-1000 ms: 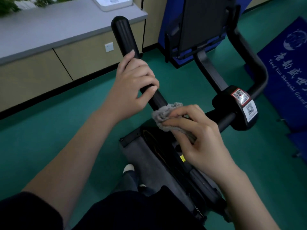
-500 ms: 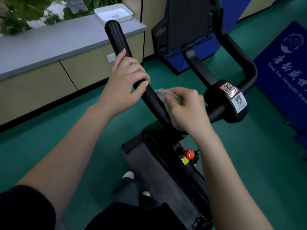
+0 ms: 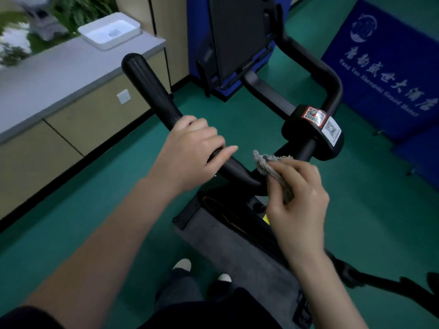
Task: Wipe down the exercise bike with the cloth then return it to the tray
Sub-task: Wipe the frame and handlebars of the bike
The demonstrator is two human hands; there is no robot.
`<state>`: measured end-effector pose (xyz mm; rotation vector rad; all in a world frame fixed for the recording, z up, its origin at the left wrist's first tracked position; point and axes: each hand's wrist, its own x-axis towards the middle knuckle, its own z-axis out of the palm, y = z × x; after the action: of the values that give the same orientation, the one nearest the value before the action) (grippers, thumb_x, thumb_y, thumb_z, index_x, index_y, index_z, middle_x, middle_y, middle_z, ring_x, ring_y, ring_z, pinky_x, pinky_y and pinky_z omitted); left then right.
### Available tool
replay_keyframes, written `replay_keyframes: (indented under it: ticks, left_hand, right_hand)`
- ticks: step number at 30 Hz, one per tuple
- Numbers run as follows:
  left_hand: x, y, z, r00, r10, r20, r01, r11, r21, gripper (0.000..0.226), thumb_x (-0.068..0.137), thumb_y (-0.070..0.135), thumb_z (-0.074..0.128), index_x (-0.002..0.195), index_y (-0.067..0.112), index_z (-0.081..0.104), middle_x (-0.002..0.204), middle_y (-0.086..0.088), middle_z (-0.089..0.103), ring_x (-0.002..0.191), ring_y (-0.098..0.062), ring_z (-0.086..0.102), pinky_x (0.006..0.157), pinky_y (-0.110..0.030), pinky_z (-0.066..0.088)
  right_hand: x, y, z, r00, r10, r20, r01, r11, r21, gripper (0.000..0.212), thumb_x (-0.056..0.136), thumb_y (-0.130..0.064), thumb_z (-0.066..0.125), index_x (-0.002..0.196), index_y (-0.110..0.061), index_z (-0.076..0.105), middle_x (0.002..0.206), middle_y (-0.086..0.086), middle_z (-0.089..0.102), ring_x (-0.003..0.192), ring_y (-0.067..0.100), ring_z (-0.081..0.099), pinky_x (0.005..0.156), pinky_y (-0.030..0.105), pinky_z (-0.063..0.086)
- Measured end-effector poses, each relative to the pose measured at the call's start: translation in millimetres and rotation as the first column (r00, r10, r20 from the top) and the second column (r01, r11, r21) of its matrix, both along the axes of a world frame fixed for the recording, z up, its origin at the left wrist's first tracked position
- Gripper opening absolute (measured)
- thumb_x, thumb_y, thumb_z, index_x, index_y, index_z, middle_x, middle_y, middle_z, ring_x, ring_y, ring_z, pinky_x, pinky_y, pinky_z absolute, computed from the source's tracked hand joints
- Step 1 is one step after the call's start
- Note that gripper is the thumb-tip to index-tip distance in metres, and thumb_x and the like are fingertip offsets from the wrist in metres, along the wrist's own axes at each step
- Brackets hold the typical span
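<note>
While my left hand (image 3: 190,150) grips the handlebar (image 3: 152,91), my right hand (image 3: 299,200) pinches the cloth (image 3: 266,162) at the bend just beside it (wiping step, I judge), so next it must press and rub along, with the tray (image 3: 110,41) well beyond my left hand.

The left hand (image 3: 190,148) grips the bike's left handlebar (image 3: 152,91); the right hand (image 3: 297,193) pinches the cloth (image 3: 266,163) at the bend. A tray (image 3: 110,32) sits on the worktop (image 3: 47,77).
</note>
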<state>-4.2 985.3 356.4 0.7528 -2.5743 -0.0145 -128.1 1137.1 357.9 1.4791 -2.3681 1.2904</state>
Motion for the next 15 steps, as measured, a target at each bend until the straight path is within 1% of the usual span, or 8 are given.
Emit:
replay_keyframes:
  ticks: [3,5,7,9,10,12,13,15]
  left_hand:
    - [0.3,-5.0,1.3,1.0,-0.022,0.019,0.022,1.0,-0.008,0.057,0.099,0.046,0.03,0.075,0.012,0.068,0.071,-0.001,0.064,0.075,-0.024,0.056,0.083,-0.038,0.039]
    - [1.0,-9.8,2.0,0.999,-0.032,-0.003,0.032,0.999,-0.008,0.056,0.099,0.045,0.032,0.072,0.011,0.068,0.067,-0.002,0.063,0.072,-0.024,0.055,0.081,-0.037,0.039]
    - [1.9,-12.8,0.8,0.999,-0.045,-0.023,0.045,0.999,-0.009,0.055,0.099,0.044,0.034,0.07,0.01,0.067,0.064,-0.002,0.061,0.068,-0.024,0.053,0.078,-0.036,0.038]
    - [2.1,-14.2,-1.4,0.998,-0.056,-0.036,0.056,0.998,-0.009,0.054,0.098,0.042,0.035,0.069,0.01,0.066,0.062,-0.002,0.06,0.067,-0.023,0.052,0.077,-0.034,0.035]
    - [2.1,-14.4,-2.6,0.997,-0.06,-0.045,0.06,0.998,-0.011,0.054,0.098,0.042,0.035,0.069,0.01,0.066,0.061,-0.002,0.06,0.066,-0.023,0.052,0.077,-0.033,0.034]
    - [2.4,-15.5,-4.7,0.996,-0.07,-0.062,0.069,0.997,-0.018,0.053,0.099,0.041,0.036,0.069,0.01,0.067,0.061,-0.001,0.06,0.066,-0.023,0.052,0.077,-0.032,0.034]
    - [2.5,-16.3,-5.5,0.995,-0.074,-0.071,0.073,0.997,-0.022,0.052,0.098,0.041,0.037,0.069,0.01,0.067,0.061,-0.001,0.06,0.066,-0.023,0.052,0.077,-0.032,0.034]
    - [2.0,-16.7,-7.6,0.993,-0.074,-0.096,0.071,0.997,-0.042,0.048,0.098,0.038,0.042,0.068,0.01,0.066,0.06,-0.001,0.059,0.064,-0.023,0.051,0.076,-0.033,0.035]
  right_hand:
    - [33.7,-11.5,-8.2,0.998,-0.069,-0.011,0.067,0.991,-0.114,0.017,0.085,0.003,0.061,0.098,0.0,0.072,0.099,0.012,0.062,0.094,0.022,0.056,0.093,0.015,0.039]
    - [47.3,-16.6,-13.2,0.996,-0.089,-0.027,0.084,0.985,-0.149,0.019,0.086,0.003,0.059,0.1,0.001,0.071,0.1,0.014,0.06,0.094,0.023,0.053,0.09,0.019,0.041]
    - [46.6,-13.1,-19.3,0.989,-0.122,-0.081,0.107,0.98,-0.165,0.019,0.087,0.005,0.058,0.101,0.002,0.07,0.1,0.016,0.06,0.094,0.024,0.051,0.09,0.022,0.041]
    - [38.2,-3.9,-26.3,0.966,-0.236,-0.104,0.213,0.959,-0.188,0.019,0.086,0.008,0.059,0.101,0.003,0.07,0.1,0.018,0.06,0.093,0.028,0.053,0.09,0.023,0.04]
    - [34.6,-0.3,-29.4,0.947,-0.309,-0.084,0.287,0.936,-0.202,0.019,0.086,0.008,0.06,0.101,0.003,0.07,0.1,0.018,0.06,0.093,0.03,0.054,0.091,0.022,0.041]
    - [34.3,1.0,-34.7,0.908,-0.418,0.001,0.406,0.882,-0.238,0.019,0.086,0.007,0.061,0.102,0.002,0.07,0.101,0.013,0.058,0.093,0.031,0.057,0.09,0.02,0.042]
    - [38.9,-1.6,-36.6,0.895,-0.443,0.048,0.439,0.86,-0.26,0.019,0.086,0.006,0.061,0.102,0.002,0.07,0.102,0.01,0.055,0.094,0.031,0.058,0.09,0.02,0.043]
    - [54.4,-10.4,-40.2,0.882,-0.459,0.108,0.469,0.828,-0.307,0.017,0.087,0.004,0.061,0.102,0.003,0.069,0.105,0.009,0.051,0.095,0.03,0.057,0.091,0.02,0.043]
